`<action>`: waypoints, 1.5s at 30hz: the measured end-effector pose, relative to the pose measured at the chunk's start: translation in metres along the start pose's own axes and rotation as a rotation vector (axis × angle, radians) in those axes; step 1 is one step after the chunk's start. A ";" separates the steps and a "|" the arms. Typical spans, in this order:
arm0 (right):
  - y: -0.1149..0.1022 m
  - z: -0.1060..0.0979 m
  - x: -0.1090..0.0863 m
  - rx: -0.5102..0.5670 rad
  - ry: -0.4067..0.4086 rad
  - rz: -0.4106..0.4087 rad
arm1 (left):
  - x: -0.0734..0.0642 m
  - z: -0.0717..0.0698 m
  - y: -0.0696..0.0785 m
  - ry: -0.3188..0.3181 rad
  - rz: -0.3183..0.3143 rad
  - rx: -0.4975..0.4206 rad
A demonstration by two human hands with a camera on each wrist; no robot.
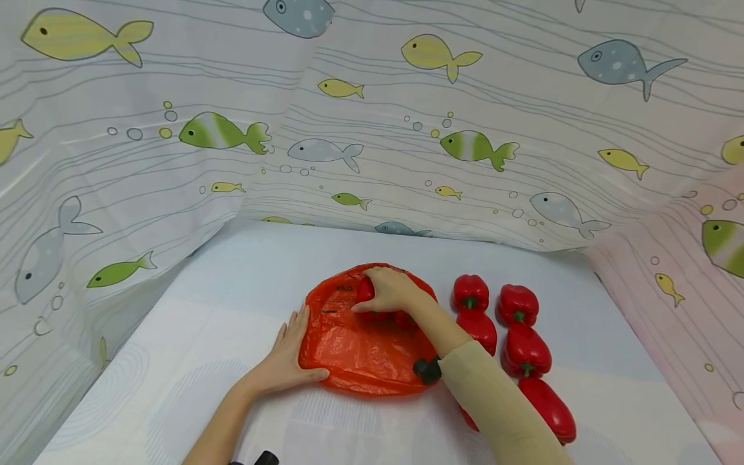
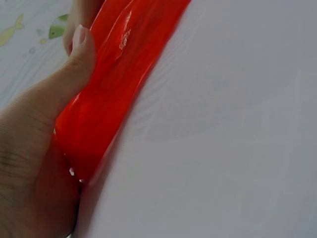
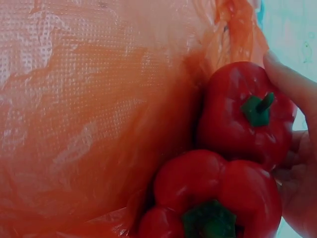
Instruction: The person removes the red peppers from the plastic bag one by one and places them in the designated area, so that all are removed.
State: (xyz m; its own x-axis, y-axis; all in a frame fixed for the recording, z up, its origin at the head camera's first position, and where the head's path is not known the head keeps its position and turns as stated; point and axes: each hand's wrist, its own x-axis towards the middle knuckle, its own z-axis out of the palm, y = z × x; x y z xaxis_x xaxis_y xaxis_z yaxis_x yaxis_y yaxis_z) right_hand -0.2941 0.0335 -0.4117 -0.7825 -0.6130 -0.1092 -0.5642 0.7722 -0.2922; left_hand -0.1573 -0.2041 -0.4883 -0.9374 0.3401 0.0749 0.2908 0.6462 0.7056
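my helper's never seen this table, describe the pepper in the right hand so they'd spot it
On the white table, find the orange-red plastic bag. Inside, toward its far edge, the right hand holds a red pepper, the only one with the thumb against it.

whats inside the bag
At least two peppers, one held by the right hand. That hand and arm cover part, so I can't count them all.

The head view was bright and evenly lit, with soft glints on the bag and small highlights on the peppers beside it. The left wrist view was dimmer and greyer, the table next to the bag hazy and soft. The right wrist view showed a cyan cast beyond the bag.
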 end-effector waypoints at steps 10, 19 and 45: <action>-0.001 0.006 -0.001 0.043 -0.024 0.035 | 0.001 0.000 0.002 0.002 0.004 0.003; -0.005 0.009 -0.005 0.074 0.002 0.003 | 0.001 -0.001 0.001 -0.011 -0.022 0.016; -0.020 -0.014 -0.014 0.307 0.534 -0.367 | -0.002 0.000 0.002 0.001 -0.006 -0.008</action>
State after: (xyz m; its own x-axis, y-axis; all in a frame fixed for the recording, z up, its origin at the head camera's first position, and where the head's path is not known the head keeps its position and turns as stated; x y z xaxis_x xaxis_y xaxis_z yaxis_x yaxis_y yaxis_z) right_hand -0.2754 0.0287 -0.3911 -0.6230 -0.5979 0.5044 -0.7774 0.4019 -0.4838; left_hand -0.1550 -0.2033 -0.4868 -0.9393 0.3355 0.0713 0.2836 0.6427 0.7117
